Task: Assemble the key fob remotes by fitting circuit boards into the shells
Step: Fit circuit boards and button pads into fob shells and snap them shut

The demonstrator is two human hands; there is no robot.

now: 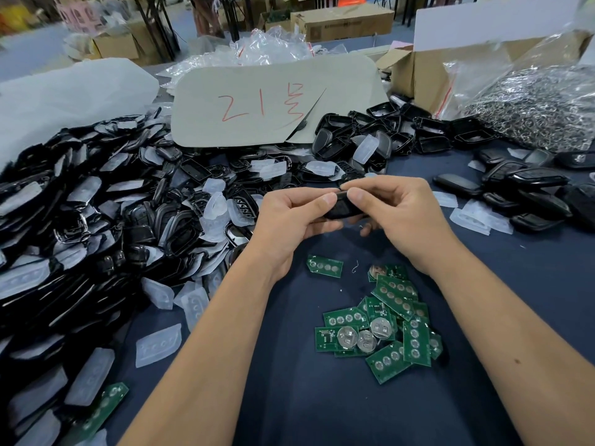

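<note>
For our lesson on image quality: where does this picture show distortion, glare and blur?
Head view: wide-angle bending curves the grey sheet and the table edges; glare glints off the black shells and the bag of metal rings; the far boxes look soft; both hands and the circuit boards are sharp.

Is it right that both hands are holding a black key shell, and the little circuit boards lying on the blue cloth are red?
Not quite. Both hands, left hand and right hand, do hold a black key shell, but the circuit boards on the blue cloth are green, not red. The head view shows it.
</note>
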